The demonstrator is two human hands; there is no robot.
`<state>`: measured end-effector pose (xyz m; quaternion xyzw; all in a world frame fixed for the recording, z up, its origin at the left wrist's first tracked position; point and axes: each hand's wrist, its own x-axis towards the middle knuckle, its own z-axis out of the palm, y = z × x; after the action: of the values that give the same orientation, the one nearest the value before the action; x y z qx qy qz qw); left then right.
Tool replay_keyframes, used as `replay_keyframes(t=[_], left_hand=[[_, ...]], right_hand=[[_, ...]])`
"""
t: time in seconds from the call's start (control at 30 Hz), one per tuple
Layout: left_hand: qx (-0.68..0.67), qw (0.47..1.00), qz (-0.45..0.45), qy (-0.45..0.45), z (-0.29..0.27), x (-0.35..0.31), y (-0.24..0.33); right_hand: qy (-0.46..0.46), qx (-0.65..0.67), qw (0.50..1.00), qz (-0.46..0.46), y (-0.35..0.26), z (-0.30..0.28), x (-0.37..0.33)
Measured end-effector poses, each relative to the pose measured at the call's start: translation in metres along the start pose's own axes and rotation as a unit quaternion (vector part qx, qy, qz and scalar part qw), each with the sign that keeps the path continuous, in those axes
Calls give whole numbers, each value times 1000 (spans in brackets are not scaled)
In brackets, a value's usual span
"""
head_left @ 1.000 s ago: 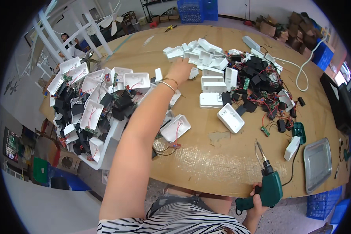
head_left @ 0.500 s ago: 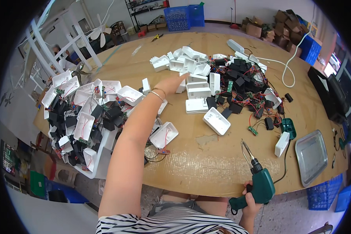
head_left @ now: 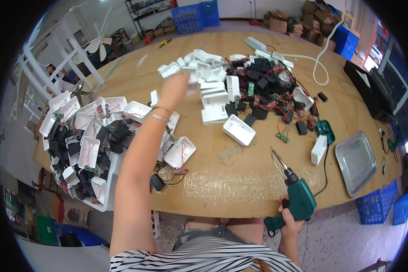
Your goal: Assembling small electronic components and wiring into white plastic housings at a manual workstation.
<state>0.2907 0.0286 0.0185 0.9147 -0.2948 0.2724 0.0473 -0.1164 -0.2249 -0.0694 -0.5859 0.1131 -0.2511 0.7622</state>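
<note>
The left hand (head_left: 176, 85) reaches out over the table (head_left: 222, 177) to the heap of white casings (head_left: 199, 68) — blurred, so its grip cannot be told. The right hand (head_left: 289, 222) holds a closed grip on a green electric screwdriver (head_left: 297, 199) at the table's near edge.

Dark green body on the electric screwdriver (head_left: 299, 199), silver bit at the tip. White plastic housings (head_left: 208, 75) heaped mid-table; one white housing (head_left: 239, 130) apart. Black modules with red wires (head_left: 267, 90) beside them. White open casings with red wiring (head_left: 88, 136) mixed with black blocks. Tan cardboard tabletop (head_left: 240, 181). Grey metal tray (head_left: 356, 161). White cable (head_left: 319, 63). Blue crates (head_left: 195, 16) at back, blue basket (head_left: 376, 204). Black-and-white striped shirt (head_left: 204, 260). Thin silver bracelets (head_left: 161, 114).
</note>
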Motion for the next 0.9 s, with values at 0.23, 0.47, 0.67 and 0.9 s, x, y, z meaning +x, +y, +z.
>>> replay_keyframes(t=[0.23,0.47,0.67,0.9], left_hand=[[-346,918,9,-196,-56,-105,170],[-267,927,45,-260,-82,-99,217],[-352,920,-32,-170,10,0,250],[-185,954,39,-235,20,-1,275]], right_hand=[[36,92,995,-20,-9,-7,17],[9,213,977,-3,-4,-16,25],[16,237,971,0,-3,-13,22],[12,196,980,-35,4,-20,16]])
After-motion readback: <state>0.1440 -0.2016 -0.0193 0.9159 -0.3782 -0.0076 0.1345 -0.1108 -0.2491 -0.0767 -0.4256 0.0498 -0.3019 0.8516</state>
